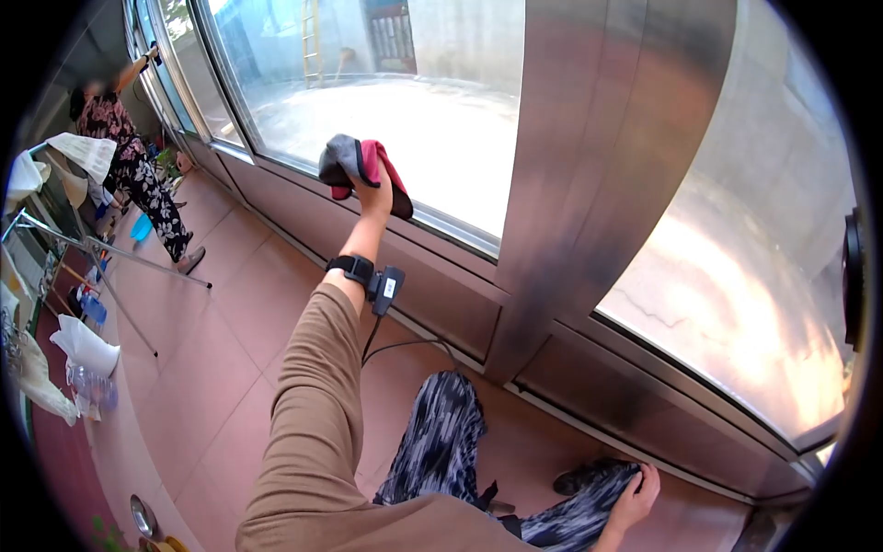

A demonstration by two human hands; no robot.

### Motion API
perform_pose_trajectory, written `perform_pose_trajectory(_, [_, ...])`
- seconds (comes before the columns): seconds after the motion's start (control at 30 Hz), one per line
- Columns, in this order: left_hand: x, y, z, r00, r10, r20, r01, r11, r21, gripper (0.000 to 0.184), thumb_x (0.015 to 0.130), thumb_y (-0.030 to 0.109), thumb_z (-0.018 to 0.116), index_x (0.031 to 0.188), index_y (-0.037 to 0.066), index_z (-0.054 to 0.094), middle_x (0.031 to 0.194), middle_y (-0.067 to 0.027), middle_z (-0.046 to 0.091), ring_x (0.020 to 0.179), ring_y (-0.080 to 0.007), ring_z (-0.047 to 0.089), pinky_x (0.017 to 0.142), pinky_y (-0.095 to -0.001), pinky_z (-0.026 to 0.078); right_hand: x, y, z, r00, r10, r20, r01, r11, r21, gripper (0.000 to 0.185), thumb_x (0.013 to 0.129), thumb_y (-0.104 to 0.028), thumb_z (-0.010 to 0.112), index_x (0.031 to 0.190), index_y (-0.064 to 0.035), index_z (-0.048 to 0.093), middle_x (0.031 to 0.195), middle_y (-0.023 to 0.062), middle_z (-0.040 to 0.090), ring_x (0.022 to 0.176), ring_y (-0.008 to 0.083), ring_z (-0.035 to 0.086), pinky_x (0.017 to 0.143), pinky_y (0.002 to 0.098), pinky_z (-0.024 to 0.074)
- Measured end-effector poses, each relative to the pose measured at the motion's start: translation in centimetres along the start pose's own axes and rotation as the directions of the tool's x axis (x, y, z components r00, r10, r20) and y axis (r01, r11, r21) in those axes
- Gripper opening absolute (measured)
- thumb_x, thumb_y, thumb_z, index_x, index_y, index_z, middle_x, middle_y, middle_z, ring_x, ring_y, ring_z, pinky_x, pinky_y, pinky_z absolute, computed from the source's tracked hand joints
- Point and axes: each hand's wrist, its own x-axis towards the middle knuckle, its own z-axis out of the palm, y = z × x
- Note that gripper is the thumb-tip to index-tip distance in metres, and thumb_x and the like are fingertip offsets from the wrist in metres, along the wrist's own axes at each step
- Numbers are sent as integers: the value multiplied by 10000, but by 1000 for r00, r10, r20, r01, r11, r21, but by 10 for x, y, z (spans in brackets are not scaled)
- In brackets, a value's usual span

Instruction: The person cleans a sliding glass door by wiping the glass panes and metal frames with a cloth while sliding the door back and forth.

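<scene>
My left hand (372,196) grips a grey and red cloth (345,164) at the lower edge of a large window pane (441,129). The cloth is bunched over my fingers and hides most of them. A black strap (351,268) with a small cabled device (386,290) is round my left wrist. My right hand (635,497) lies on my right knee, over patterned trousers (589,506), fingers slightly curved and holding nothing. It is well below the metal-framed glass door panel (736,230).
A wide metal post (607,184) divides the panes. At the left, another person (138,166) stands reaching up to a window frame. A folding rack (110,247) with hanging cloths, a white bag (85,345) and a plastic bottle (92,388) stand on the tiled floor (221,368).
</scene>
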Motion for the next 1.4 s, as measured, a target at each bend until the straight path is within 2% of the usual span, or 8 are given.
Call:
perform_pose_trajectory(0.33, [-149,193,32,988,23,154,16,968,-251,904,818,277,645,1450,-32,77,1397,-244,269,1310,-367,274,1093,-464,185,-7,6,-4,1000,23,20,-23,1000,15,207,926,-132,514,1072,-37,626,1188,124,598,1137,290,532,962,384,419])
perform_pose_trajectory(0.4, [-157,239,41,886,429,176,-455,879,143,864,806,314,609,1442,-29,135,1422,-299,219,1277,-473,257,1055,-541,186,-8,6,-5,999,26,35,-27,1000,13,210,929,-135,511,1077,-40,626,1195,122,595,1141,287,530,965,382,416])
perform_pose_trajectory(0.47, [-158,280,38,960,196,198,-162,971,-175,850,816,272,579,1458,-23,105,1432,-324,226,1236,-497,331,1024,-506,262,-11,6,-9,1000,16,15,-17,999,47,220,934,-139,506,1093,-42,623,1208,119,591,1147,282,527,974,378,408])
perform_pose_trajectory(0.6, [-151,236,25,884,422,203,-408,906,-110,778,821,272,582,1461,47,200,1348,-313,374,1033,-481,495,907,-483,376,-17,9,-12,1000,22,2,-22,997,80,229,942,-137,496,1105,-33,619,1222,130,582,1159,287,520,985,374,399])
perform_pose_trajectory(0.7, [-154,182,4,930,-38,366,31,999,26,755,822,251,577,1459,70,214,1415,-313,295,1129,-507,441,906,-543,377,-18,12,-11,1000,19,1,-19,996,92,229,945,-137,495,1106,-31,620,1222,133,582,1154,289,524,980,372,404])
perform_pose_trajectory(0.9, [-99,63,-9,970,52,239,-70,995,67,890,840,298,611,1422,-105,72,1475,-316,128,1385,-438,129,1152,-439,90,-9,3,-11,1000,17,11,-18,998,64,213,934,-133,509,1088,-44,624,1197,118,600,1158,281,526,974,374,411])
perform_pose_trajectory(1.2, [5,-14,-39,981,-192,-2,192,981,37,360,934,238,495,1187,-18,497,1225,-205,526,1128,-333,513,950,-388,403,-4,-7,-10,998,57,7,-57,997,43,197,922,-119,522,1074,-57,631,1183,100,612,1147,282,537,962,380,419])
perform_pose_trajectory(1.4, [-85,49,-8,961,-127,247,119,992,48,845,850,265,630,1405,-30,65,1443,-239,225,1355,-329,248,1106,-416,202,-5,-7,-9,999,54,-7,-53,998,27,197,924,-123,522,1071,-58,637,1181,93,616,1146,275,540,959,372,422])
